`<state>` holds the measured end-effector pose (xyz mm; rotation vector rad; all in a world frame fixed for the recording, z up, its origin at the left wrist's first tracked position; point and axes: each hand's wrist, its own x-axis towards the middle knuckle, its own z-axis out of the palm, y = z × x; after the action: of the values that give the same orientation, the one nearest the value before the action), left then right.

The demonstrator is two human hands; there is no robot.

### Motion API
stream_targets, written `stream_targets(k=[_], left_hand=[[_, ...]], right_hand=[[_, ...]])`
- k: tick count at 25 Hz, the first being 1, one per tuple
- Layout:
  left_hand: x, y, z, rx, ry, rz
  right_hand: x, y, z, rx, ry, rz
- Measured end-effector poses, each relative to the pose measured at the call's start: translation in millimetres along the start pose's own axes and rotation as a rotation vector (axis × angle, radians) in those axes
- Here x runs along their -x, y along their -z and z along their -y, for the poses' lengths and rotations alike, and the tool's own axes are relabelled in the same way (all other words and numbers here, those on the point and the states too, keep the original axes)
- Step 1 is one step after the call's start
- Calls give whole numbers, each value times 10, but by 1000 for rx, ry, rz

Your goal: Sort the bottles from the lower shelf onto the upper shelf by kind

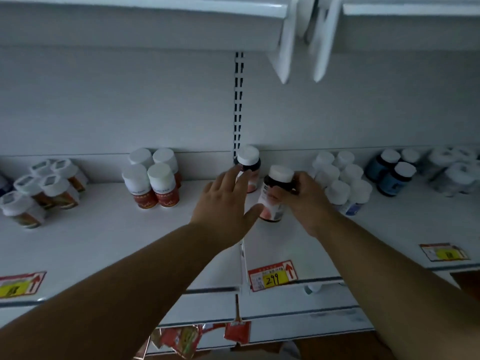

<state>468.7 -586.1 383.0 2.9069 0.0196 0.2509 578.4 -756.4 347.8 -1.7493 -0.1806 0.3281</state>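
- Head view: the white upper shelf (104,245) carries several groups of bottles, all standing upright with white caps.
- The right hand (302,201) curls its fingers and thumb round a dark bottle (275,196) with a pale pink label, holding it just left of a cluster of white bottles (340,180); whether its base touches the shelf cannot be told.
- The left hand (223,203) is spread wide with straight fingers; its fingertips touch the front of a second dark bottle (248,165) of the same kind, which stands at the back of the shelf beside the slotted upright.
- The two dark bottles are near each other, the held one in front and to the right.
- Further left stand four red-labelled bottles (153,180) in a tight block, and at the far left a group of orange-labelled bottles (41,188).
- To the right of the white cluster stand blue bottles (392,172).
- A red and yellow price tag (272,278) reading 299 sits on the shelf's front edge.
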Motion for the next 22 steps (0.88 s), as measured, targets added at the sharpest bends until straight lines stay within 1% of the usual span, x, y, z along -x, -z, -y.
stream_targets(k=[4,6,8,10,13,17,20,22], left_hand=[[-444,-111,88,-122,-83,49],[-525,-182,123,-137,-81,85],[-552,-226,139,-149,-79,104],[-574,-205,137,-116,-71,102],[-604,-137,129,-120,-75,125],[-618,-124,181,-139,-100,131],[-618,-117,204,-198,-121,161],[-604,-83,183,-198,-142,111]], right_hand=[[-184,-55,-99,73,101,-39],[-218,-75,-101,190,190,-24],[-304,-82,-153,288,272,-64],[-418,-112,-172,357,315,-112],[-580,-162,-111,461,250,-174],[-613,-162,-71,516,179,-172],[-400,-214,-20,520,137,-219],[-126,-254,36,557,166,-251]])
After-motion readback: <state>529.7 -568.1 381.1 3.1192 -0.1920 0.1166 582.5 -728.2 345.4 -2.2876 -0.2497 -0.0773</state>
